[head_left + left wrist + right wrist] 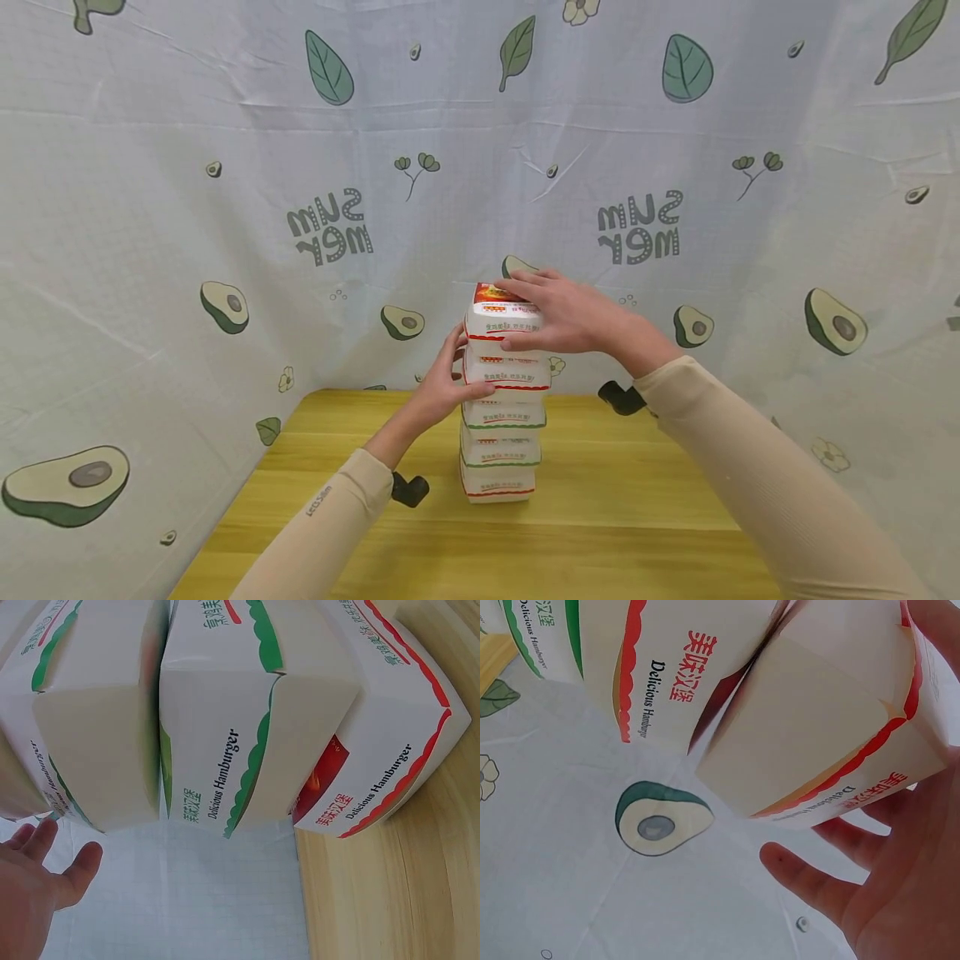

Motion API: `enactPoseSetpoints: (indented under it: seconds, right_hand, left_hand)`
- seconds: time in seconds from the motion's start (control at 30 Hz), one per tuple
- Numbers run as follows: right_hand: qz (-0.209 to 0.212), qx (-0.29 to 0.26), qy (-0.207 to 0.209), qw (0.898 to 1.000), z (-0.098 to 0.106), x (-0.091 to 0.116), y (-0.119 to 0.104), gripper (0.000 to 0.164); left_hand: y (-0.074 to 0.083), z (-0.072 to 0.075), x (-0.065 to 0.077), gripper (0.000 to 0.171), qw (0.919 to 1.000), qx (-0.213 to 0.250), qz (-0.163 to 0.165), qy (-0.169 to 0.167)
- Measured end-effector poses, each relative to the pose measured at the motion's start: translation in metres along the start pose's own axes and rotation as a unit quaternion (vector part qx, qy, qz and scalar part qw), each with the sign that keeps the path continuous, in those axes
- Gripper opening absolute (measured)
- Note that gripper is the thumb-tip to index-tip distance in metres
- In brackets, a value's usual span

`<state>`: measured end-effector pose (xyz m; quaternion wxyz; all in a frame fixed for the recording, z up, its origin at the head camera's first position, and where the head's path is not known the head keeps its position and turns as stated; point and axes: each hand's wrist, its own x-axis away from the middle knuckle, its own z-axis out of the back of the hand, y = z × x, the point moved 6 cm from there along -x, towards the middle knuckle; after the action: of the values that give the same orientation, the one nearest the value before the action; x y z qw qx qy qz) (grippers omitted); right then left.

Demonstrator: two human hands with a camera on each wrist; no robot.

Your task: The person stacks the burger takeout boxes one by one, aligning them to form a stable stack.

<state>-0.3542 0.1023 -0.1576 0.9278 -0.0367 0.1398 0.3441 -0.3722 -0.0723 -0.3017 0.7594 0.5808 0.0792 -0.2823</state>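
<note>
Several white burger boxes (504, 457) with red or green scalloped edges form an upright stack, slightly uneven. My right hand (573, 317) grips the top burger box (495, 325) from the right, thumb on its front and fingers over the top and back. In the right wrist view that box (810, 735) tilts, with a narrow wedge-shaped gap against the box under it (660, 667). My left hand (438, 387) holds the second burger box (510, 373) from the left, thumb across its lower front and fingers round the far side. Its fingertips are partly hidden behind a box (97, 750) in the left wrist view.
The stack stands on a yellow wood-grain table (600, 492). A pale curtain (465, 125) printed with avocados and leaves hangs behind it and at both sides. Dark wrist mounts (409, 490) show at the cuffs of the beige sleeves (322, 525).
</note>
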Motion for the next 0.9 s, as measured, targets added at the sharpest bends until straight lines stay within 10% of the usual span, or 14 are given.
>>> enactPoseSetpoints:
  seconds: [0.9]
  right_hand:
    - [0.006, -0.007, 0.023, 1.0, 0.0, 0.013, -0.001, 0.092]
  left_hand:
    - [-0.002, 0.001, 0.004, 0.11, 0.9992, 0.012, -0.038, 0.001]
